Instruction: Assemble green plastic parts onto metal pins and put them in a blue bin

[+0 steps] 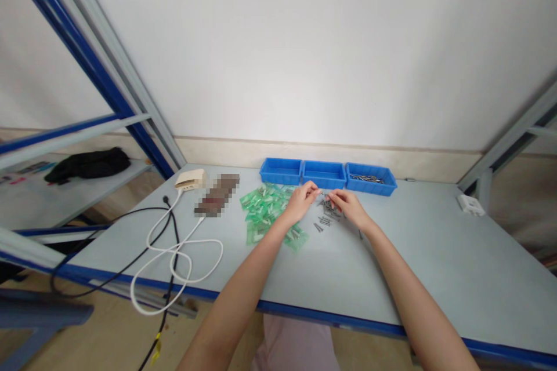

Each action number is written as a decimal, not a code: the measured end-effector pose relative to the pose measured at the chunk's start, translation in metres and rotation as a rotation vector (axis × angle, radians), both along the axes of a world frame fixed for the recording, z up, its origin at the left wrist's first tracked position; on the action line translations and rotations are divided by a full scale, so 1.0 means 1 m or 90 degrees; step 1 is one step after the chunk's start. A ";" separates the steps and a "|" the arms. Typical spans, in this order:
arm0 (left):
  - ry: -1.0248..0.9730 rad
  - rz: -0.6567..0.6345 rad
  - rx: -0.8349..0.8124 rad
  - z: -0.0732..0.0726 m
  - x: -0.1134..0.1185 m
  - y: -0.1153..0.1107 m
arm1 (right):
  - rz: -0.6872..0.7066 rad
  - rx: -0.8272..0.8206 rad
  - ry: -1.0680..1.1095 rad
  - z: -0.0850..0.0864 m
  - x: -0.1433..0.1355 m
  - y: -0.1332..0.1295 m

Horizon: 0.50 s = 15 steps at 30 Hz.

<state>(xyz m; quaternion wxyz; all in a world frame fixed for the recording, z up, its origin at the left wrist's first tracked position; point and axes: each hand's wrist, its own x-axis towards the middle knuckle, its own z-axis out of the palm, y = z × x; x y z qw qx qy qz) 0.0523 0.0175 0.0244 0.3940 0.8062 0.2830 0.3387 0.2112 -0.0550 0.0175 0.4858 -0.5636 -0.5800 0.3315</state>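
Observation:
Above a pile of grey metal screws (327, 220) my two hands are close together, fingertips nearly meeting. My left hand (303, 200) is closed in a pinch, and a tiny greyish piece shows by its fingertips, too small to name. Thumb and fingers of my right hand (347, 203) are also pressed together, just over the far side of the pile; what they hold is hidden. Left of the screws, partly behind my left wrist, lies a heap of green clear plastic bags (265, 208). Some of the bags have screws inside.
Behind the hands stand a blue left bin (281, 171), a blue middle bin (324, 175) and a blue right bin (371, 188) with long metal pieces. A cream box (190, 179), a pixelated object (217, 196) and a white cable (221, 252) lie left; a white block (470, 205) sits right.

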 end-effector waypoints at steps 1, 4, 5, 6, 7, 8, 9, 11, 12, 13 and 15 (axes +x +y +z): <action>0.010 0.001 0.005 0.001 0.000 0.000 | 0.010 0.000 -0.005 0.001 0.000 0.000; 0.026 0.002 0.017 0.002 -0.001 -0.002 | 0.021 -0.004 -0.018 0.002 0.001 -0.001; 0.023 -0.001 0.016 0.003 -0.001 -0.002 | 0.014 -0.003 -0.020 0.002 0.001 -0.001; 0.018 -0.005 0.012 0.002 -0.001 -0.002 | 0.004 -0.001 -0.019 0.001 0.001 0.000; 0.012 -0.009 0.008 0.002 -0.001 -0.002 | -0.007 0.003 -0.019 0.001 0.002 0.000; 0.006 -0.014 0.005 0.001 -0.001 -0.001 | -0.018 0.007 -0.021 0.000 0.002 0.000; 0.001 -0.019 0.003 0.001 -0.001 -0.001 | -0.027 0.011 -0.025 0.000 0.002 0.000; 0.006 -0.022 0.004 0.000 -0.001 0.000 | -0.026 0.013 -0.034 -0.001 0.002 0.000; 0.014 -0.019 0.008 -0.001 -0.001 0.000 | -0.015 0.011 -0.034 -0.001 0.002 0.000; 0.022 -0.014 0.014 0.000 -0.001 0.000 | 0.000 0.006 -0.028 0.000 0.003 0.000; 0.030 -0.005 0.034 0.000 -0.001 0.000 | 0.025 -0.007 -0.001 0.000 0.006 0.001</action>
